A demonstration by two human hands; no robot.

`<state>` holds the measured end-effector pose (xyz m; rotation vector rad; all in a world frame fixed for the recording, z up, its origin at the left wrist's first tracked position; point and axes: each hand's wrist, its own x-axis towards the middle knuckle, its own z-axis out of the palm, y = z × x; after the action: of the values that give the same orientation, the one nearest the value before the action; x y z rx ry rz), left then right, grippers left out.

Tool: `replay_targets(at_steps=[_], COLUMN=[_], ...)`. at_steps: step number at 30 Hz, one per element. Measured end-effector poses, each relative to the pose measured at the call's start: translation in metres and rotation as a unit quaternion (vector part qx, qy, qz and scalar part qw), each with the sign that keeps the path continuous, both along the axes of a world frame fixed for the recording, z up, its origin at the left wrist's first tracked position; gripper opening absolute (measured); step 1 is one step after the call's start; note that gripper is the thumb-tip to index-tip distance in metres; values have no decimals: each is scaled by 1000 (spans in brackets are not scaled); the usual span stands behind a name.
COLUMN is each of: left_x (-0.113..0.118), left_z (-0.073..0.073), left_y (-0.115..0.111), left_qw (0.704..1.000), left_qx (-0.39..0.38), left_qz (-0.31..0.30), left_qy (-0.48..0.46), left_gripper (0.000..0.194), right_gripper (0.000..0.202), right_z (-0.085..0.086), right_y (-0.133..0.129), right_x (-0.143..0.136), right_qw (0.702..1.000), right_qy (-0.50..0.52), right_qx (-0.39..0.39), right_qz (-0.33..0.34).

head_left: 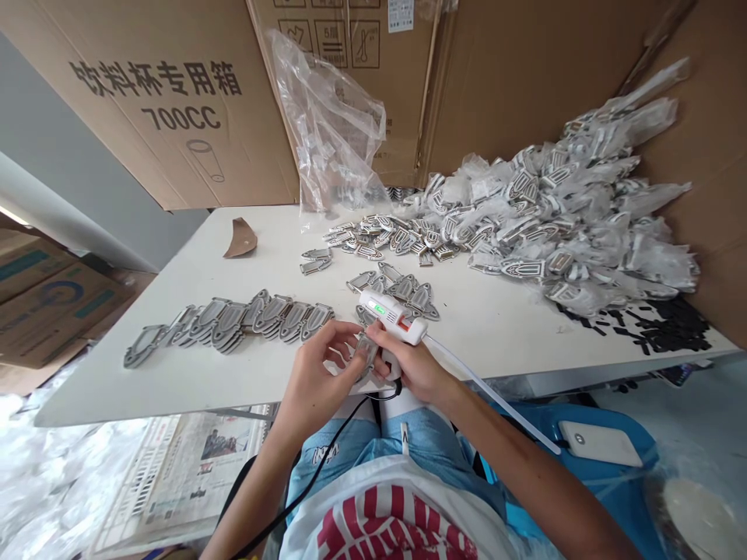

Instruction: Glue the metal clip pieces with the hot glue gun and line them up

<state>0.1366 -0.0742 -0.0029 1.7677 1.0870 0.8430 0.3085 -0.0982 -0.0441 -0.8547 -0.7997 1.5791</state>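
My right hand is wrapped round the handle of a white hot glue gun with a lit green panel. A long white glue stick trails from its back end. In my left hand, a small grey metal-looking frame piece is pinched between thumb and fingers, close beside the gun's handle. Where the gun's nozzle points, and whether it touches the piece, I cannot tell. Beyond the gun lie several loose frame pieces. Left of my hands runs a row of overlapping stacked pieces.
Heaped at the back right are pieces in clear bags, with black strips nearby. Cardboard boxes wall the table's back. A cardboard scrap lies at left. The black cord crosses my lap. A blue seat stands right.
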Motion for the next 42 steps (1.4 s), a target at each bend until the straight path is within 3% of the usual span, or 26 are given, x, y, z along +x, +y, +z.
replay_targets(at_steps=[5, 10, 15, 20, 26, 42], left_x=[-1, -10, -21, -26, -21, -16], left_z=[2, 4, 4, 6, 7, 11], left_y=[2, 8, 13, 13, 10, 2], left_qw=[996, 980, 967, 963, 965, 971], left_qx=[-65, -92, -44, 43, 73, 69], left_qz=[2, 104, 181, 227, 218, 210], left_qy=[-63, -146, -176, -140, -126, -91], left_gripper=[23, 33, 36, 32, 29, 30], right_gripper=[40, 38, 33, 32, 35, 38], right_z=[-1, 1, 0, -1, -1, 4], right_y=[1, -1, -7, -13, -15, -15], right_x=[-1, 1, 4, 5, 6, 4], right_qw=[1000, 999, 997, 993, 984, 982], right_qy=[-2, 3, -24, -56, -115, -141], right_qx=[7, 34, 53, 62, 82, 63], right_qz=[-19, 3, 47, 85, 112, 113])
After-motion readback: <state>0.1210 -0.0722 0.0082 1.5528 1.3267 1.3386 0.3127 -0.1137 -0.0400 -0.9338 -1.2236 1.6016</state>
